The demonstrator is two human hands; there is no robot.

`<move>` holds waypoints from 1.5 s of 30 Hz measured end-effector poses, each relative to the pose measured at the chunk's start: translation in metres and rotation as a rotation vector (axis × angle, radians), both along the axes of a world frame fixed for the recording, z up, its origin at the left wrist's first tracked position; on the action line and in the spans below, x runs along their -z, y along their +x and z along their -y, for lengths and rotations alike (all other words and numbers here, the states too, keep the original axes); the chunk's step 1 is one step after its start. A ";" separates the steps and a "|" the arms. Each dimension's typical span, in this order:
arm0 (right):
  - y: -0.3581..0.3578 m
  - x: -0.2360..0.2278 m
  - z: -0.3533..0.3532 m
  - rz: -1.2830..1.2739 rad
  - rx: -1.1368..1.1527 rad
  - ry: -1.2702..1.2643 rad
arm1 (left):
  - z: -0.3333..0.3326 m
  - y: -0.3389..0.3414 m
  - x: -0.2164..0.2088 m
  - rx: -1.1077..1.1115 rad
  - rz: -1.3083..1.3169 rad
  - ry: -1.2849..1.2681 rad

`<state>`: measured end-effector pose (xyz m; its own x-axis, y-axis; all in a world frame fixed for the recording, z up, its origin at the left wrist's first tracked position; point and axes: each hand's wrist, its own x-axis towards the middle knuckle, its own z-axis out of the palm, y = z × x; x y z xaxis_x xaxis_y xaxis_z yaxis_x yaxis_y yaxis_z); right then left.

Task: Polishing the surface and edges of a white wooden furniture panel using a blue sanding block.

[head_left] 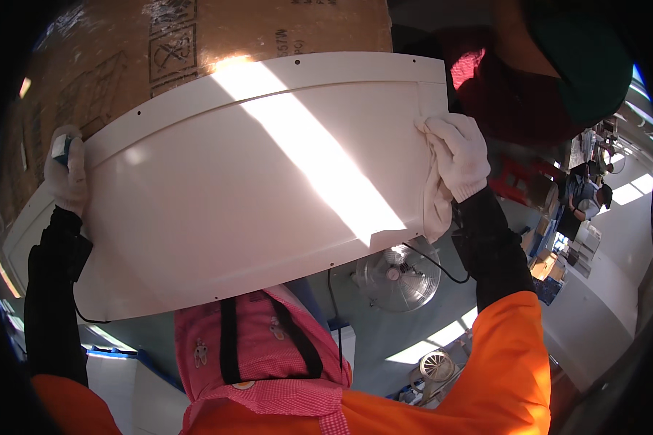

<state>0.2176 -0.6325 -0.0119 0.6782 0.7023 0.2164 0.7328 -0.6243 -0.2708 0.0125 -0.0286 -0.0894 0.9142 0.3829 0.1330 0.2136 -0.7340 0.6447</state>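
Observation:
A large white panel (218, 196) with a raised border and small dark holes along its edges lies across the view in front of me. My right hand (457, 148), in a white glove, is closed on a white cloth (437, 196) and presses it against the panel's right end. At the panel's left part is my left hand (67, 174), also gloved in white. Its fingers are curled around a small teal and white object (62, 149), whose kind I cannot make out.
Behind the panel stands a large brown cardboard box (232, 29) wrapped in clear film. A round fan (397, 275) is on the green floor below. Close by at the upper right is a person in dark red (508, 94); another person (588, 203) is farther off among boxes.

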 end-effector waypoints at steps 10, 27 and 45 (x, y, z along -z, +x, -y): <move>-0.073 0.000 0.051 -0.106 0.143 -0.021 | -0.030 -0.007 0.018 0.038 -0.009 0.014; -0.139 -0.018 0.063 -0.192 0.210 -0.094 | -0.042 -0.004 0.020 0.035 -0.065 0.007; -0.101 -0.012 0.037 -0.097 0.242 -0.168 | -0.042 -0.003 0.013 0.110 -0.076 0.036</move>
